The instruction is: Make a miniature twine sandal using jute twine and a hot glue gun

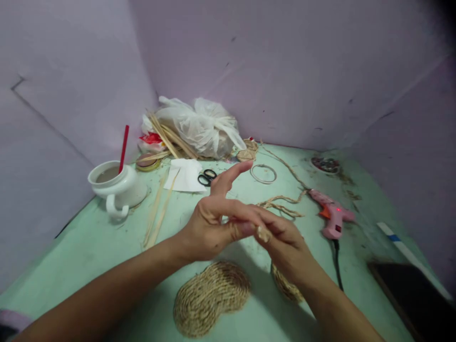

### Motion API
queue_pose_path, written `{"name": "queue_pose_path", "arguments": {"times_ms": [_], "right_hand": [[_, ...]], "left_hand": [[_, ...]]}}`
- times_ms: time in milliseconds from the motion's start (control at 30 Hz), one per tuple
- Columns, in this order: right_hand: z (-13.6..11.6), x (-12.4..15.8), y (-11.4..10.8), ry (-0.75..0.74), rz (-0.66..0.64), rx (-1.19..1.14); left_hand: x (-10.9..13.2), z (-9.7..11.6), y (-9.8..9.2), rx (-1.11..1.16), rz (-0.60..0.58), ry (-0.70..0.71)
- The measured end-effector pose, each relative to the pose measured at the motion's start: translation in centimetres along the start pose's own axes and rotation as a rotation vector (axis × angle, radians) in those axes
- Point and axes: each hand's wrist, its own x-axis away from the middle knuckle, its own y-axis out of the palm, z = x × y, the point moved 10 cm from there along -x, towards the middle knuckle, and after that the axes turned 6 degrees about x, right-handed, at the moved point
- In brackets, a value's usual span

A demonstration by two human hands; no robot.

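Observation:
My left hand (217, 225) and my right hand (283, 237) meet above the middle of the table. The left thumb and a finger pinch together at the right fingertips, while another left finger stretches up and away. On my right hand, the fingers are pressed to the thumb, which has a pale, whitish patch at its tip. Anything small between the fingertips is hidden. Below the hands lies a woven straw piece (212, 297), shaped like a figure eight. A second woven piece (287, 285) shows partly under my right wrist. Braided straw cord (283, 202) runs behind the right hand.
A pink glue gun (335, 213) with a lit red light lies at right, near a dark flat device (409, 294). At left stands a white pot (119, 187) with a red stick. Black-handled scissors (207, 178), a metal ring (263, 174) and a plastic bag (203, 126) lie behind.

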Motion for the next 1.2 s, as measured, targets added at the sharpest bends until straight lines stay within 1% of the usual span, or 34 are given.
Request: {"name": "queue_pose_path", "arguments": {"times_ms": [100, 167, 233, 267, 300, 333, 367, 433, 467, 500, 567, 600, 700, 767, 833, 933, 1033, 1133, 1200], "right_hand": [[0.3, 0.2, -0.6, -0.013, 0.083, 0.094], [0.3, 0.3, -1.6, -0.002, 0.158, 0.121], [0.0, 0.5, -2.4, 0.001, 0.195, 0.194], [-0.5, 0.6, -2.9, -0.015, 0.218, 0.269], [-1.2, 0.7, -3.5, -0.050, 0.244, 0.375], [-2.1, 0.9, -3.8, -0.101, 0.262, 0.512], [-3.0, 1.1, -4.0, -0.163, 0.271, 0.668], [-4.4, 1.6, -3.4, -0.287, 0.249, 0.975], [-4.5, 1.9, -2.8, -0.333, 0.215, 1.098], [-4.4, 2.2, -2.3, -0.359, 0.177, 1.196], [-3.5, 2.9, -1.3, -0.372, 0.108, 1.323], [-2.9, 3.2, -0.9, -0.364, 0.077, 1.360], [-1.3, 4.4, -0.2, -0.317, 0.032, 1.378], [-0.4, 5.1, -0.2, -0.264, 0.022, 1.321], [0.3, 5.7, -0.2, -0.214, 0.013, 1.242], [1.2, 6.5, -0.2, -0.170, -0.005, 1.147], [1.5, 7.1, -0.6, -0.130, 0.019, 1.082], [1.6, 7.6, -1.0, -0.099, 0.043, 1.006], [1.5, 8.0, -1.0, -0.098, 0.056, 0.956]], "left_hand": [[-0.1, -1.1, -0.7, 0.066, 0.054, -0.076], [0.3, -1.8, -1.8, 0.064, 0.112, -0.149], [1.7, -3.0, -3.0, -0.038, 0.149, -0.316], [2.9, -3.7, -3.4, -0.119, 0.137, -0.430], [4.3, -4.4, -3.5, -0.222, 0.088, -0.549], [5.8, -4.8, -3.0, -0.309, -0.014, -0.637], [7.2, -5.0, -2.3, -0.382, -0.112, -0.678], [9.7, -5.2, -1.6, -0.570, -0.194, -0.745], [10.7, -5.5, -0.8, -0.645, -0.264, -0.770], [11.5, -5.8, -0.1, -0.706, -0.306, -0.780], [12.1, -6.3, 1.0, -0.779, -0.343, -0.784], [12.1, -6.5, 1.3, -0.788, -0.336, -0.776], [11.6, -6.7, 1.6, -0.709, -0.296, -0.763], [11.3, -6.6, 1.5, -0.635, -0.276, -0.767], [10.9, -6.5, 1.3, -0.613, -0.272, -0.772], [10.5, -6.4, 1.6, -0.638, -0.344, -0.782], [10.5, -6.7, 1.9, -0.692, -0.428, -0.804], [10.2, -6.7, 2.2, -0.764, -0.487, -0.778], [10.0, -6.5, 2.4, -0.778, -0.504, -0.747]]}}
